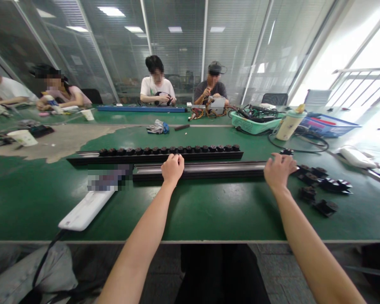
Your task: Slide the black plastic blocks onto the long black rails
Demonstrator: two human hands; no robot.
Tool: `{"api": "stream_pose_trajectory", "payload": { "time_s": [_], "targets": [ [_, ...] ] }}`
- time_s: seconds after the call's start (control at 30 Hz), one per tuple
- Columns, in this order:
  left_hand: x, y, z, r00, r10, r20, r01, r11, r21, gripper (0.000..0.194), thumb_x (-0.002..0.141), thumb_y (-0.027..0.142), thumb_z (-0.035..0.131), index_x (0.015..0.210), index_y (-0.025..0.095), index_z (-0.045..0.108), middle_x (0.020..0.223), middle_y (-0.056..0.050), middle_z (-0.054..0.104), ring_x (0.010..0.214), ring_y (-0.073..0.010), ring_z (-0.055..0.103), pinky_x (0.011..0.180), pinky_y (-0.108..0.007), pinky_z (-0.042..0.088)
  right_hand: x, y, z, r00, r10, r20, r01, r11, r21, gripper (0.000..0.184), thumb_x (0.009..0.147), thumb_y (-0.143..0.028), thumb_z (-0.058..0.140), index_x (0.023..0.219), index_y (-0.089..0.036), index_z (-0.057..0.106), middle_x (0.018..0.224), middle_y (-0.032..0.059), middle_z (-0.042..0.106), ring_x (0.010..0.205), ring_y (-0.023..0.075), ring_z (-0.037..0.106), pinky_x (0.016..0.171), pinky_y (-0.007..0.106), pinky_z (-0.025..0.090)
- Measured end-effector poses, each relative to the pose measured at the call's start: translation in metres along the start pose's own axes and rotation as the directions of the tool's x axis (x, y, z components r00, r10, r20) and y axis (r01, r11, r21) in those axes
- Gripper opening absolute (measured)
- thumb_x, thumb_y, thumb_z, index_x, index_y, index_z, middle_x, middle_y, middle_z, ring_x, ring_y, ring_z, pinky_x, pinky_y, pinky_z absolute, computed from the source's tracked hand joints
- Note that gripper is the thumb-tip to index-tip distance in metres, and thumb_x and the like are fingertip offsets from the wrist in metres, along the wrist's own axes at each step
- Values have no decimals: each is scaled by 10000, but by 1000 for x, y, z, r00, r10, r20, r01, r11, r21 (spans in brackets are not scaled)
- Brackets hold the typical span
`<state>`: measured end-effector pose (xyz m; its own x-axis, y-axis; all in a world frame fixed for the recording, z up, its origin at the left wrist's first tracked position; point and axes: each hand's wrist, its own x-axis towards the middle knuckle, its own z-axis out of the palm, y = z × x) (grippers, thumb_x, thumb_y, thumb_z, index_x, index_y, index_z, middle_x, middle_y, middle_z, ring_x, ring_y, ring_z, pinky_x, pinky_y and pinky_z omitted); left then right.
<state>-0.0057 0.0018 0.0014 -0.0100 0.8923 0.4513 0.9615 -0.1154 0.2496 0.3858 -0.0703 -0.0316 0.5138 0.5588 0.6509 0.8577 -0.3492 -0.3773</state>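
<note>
Our left hand (172, 169), fingers curled, and our right hand (277, 171), half open at its right end, lie on a black-and-silver rail (199, 171); we cannot tell if either grips. Just beyond it on the green workbench (209, 211) lies a rail of black knobs (155, 154), with black fittings (316, 181) to the right.

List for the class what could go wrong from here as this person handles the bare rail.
The left hand and right hand are at the bare rail. Moved sideways, it could scatter the loose black parts beside the right hand. It lies close to the studded rail, so a bump might disturb that row. The cord of the white strip hangs over the table edge and might snag an arm.
</note>
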Motion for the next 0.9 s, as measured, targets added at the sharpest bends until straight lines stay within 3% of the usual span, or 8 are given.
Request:
{"api": "stream_pose_trajectory", "payload": {
  "time_s": [0.07,0.17,0.27,0.33,0.5,0.6,0.73,0.9],
  "targets": [
    [0,1,-1,1000,8,14,-8,1000,16,454,1112,382,328,1010,210,735,1120,-75,704,893,-208,707,695,-289,395,-11,-37,-8,983,-175,62,173,984,42,384,986,-287,418,1255,-138,648,1233,212,546,1172,363,438,974,528,352],
    [-1,1,-4,999,29,36,-31,999,32,479,1117,385,307,1059,200,745,1133,-86,704,921,-217,719,715,-288,419,-37,-100,-18,872,-441,213,406,894,189,347,1025,-294,411,1231,-171,662,1153,166,606,1111,317,482,954,454,364],
    [-1,2,-6,998,45,44,-46,998,34,520,1122,394,276,1097,188,752,1145,-99,705,943,-226,729,738,-287,439,-70,-166,-23,738,-575,352,482,815,321,334,1026,-318,477,1270,-185,663,1189,160,617,1112,301,497,947,419,373],
    [0,2,-8,998,41,45,-43,999,27,552,1125,403,255,1105,182,760,1151,-106,712,957,-232,734,768,-288,455,-90,-206,-20,692,-585,423,463,810,361,371,1016,-350,528,1327,-181,640,1237,165,615,1137,309,498,964,421,374],
    [4,0,-12,999,-23,39,23,1000,12,635,1125,419,218,1053,156,792,1115,-133,754,985,-264,745,833,-315,492,-116,-265,0,708,-523,475,331,840,430,395,1017,-275,521,1383,-155,607,1264,152,630,1159,286,527,970,395,381],
    [6,-4,-13,996,-83,17,83,997,0,652,1121,424,216,1036,142,798,1086,-157,769,994,-286,748,853,-337,508,-123,-271,12,763,-502,408,325,843,429,377,1036,-325,516,1353,-162,640,1224,141,647,1143,282,531,965,393,365],
    [7,-10,-14,989,-145,-2,144,989,-16,601,1115,389,243,1077,159,796,1137,-159,765,1002,-277,747,869,-339,514,-130,-270,20,778,-523,348,384,835,395,410,1034,-416,550,1369,-207,659,1187,127,660,1109,289,531,934,397,348],
    [9,-16,-16,981,-191,16,191,981,-12,567,1103,367,266,1119,169,797,1143,-167,767,1017,-281,745,879,-353,523,-132,-275,20,813,-462,354,335,869,364,414,1027,-474,567,1347,-243,691,1140,114,680,1075,286,546,911,397,342]
  ]
}}
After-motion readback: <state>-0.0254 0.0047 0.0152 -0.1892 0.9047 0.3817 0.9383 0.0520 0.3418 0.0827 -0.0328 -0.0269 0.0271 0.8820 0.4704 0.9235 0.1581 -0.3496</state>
